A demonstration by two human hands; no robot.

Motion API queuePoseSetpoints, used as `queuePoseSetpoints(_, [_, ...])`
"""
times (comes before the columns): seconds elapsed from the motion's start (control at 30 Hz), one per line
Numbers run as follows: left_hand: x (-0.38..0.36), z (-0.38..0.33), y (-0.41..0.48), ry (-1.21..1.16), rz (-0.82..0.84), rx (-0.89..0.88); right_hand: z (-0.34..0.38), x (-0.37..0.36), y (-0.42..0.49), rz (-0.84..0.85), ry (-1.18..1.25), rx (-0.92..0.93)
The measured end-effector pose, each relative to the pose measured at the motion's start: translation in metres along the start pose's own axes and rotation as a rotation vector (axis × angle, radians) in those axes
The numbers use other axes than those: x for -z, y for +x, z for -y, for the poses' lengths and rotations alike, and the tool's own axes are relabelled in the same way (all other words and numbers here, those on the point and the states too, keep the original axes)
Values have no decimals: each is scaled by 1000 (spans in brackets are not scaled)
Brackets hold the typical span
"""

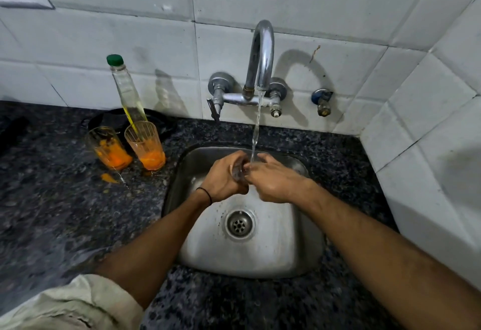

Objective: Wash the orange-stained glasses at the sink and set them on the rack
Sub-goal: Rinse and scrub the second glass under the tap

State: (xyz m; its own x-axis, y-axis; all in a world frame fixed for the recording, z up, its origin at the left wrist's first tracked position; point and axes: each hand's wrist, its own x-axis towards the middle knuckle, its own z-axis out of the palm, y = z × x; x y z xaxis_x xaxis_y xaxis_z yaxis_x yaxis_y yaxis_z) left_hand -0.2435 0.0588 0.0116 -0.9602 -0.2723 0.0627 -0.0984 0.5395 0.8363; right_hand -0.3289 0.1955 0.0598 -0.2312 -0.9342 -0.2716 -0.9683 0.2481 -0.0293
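Observation:
Over the steel sink [260, 256], my left hand [223, 176] grips a clear glass [240, 170] lying on its side under the running water. My right hand [273, 181] holds the glass's other end, fingers at its mouth; most of the glass is hidden between the hands. The tap [261, 56] pours a thin stream onto the glass. Two orange-stained glasses stand on the counter left of the sink: one [110, 148] further left and one [145, 146] nearer the sink, both with orange residue at the bottom.
A tall clear bottle with a green cap [127, 90] stands behind the two glasses, beside a dark round object. An orange spill [109, 178] lies on the dark granite counter [52, 212]. White tiled walls close in at the back and right. No rack is in view.

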Motion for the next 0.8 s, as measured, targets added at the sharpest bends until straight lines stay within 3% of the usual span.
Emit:
queuePoseSetpoints(0.1, [-4,-4,3,-36,-98,-43,21,7,10,-68,226,-241])
queuePoseSetpoints(0.23, [-6,-1,10,92,-274,-106,60,-9,30,-567,885,-676])
queuePoseSetpoints(0.3, [-3,2,11,68,-277,-95,80,-21,29,-765,999,-640])
queuePoseSetpoints(0.37, [4,3,9,26,-224,-77,74,-34,15,-816,790,-432])
queuePoseSetpoints(0.43, [14,3,4,27,-124,-56,43,-41,-2,-752,377,-173])
queuePoseSetpoints(0.5, [18,1,1,106,-22,-75,3,-37,-12,-518,29,60])
queuePoseSetpoints(0.57, [14,-4,-2,109,48,-79,-18,-25,-12,-288,-99,184])
queuePoseSetpoints(0.7, [-1,-8,-4,20,-29,-32,11,-7,2,-109,54,-74])
queuePoseSetpoints(0.8, [-12,0,-6,39,-180,-48,42,-9,16,-179,554,-455])
